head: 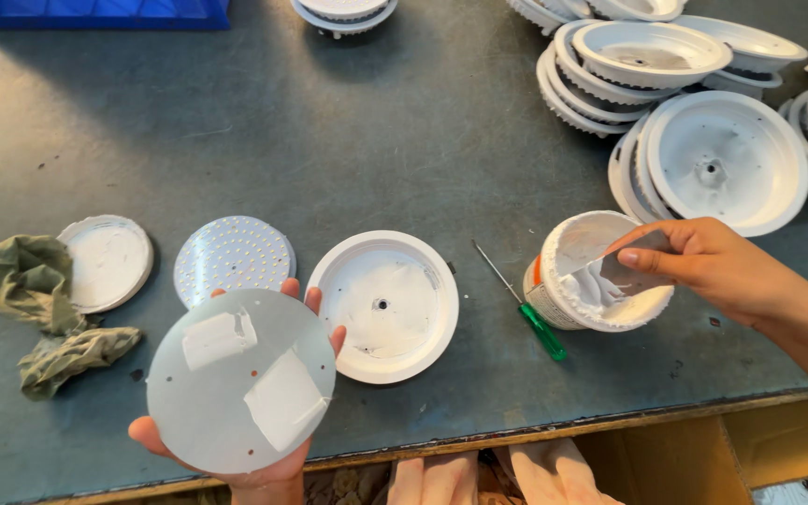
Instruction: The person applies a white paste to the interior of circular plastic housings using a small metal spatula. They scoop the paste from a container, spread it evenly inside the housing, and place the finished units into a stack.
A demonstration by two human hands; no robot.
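My left hand (268, 472) holds a round grey metal disc (240, 379) flat above the table's front edge; two smears of white paste lie on its face. My right hand (703, 262) pinches a small flat scraper (624, 266) dipped into a tub of white paste (591, 281). Between the hands a white round lamp housing (385, 304) lies open side up, paste spread inside it. A round board dotted with small lights (234, 252) rests just behind the disc.
A green-handled screwdriver (526, 309) lies beside the tub. A white lid (107, 262) and crumpled green rags (44, 309) sit at the left. Stacks of white housings (694, 112) fill the back right. A blue crate (95, 11) stands at the back left.
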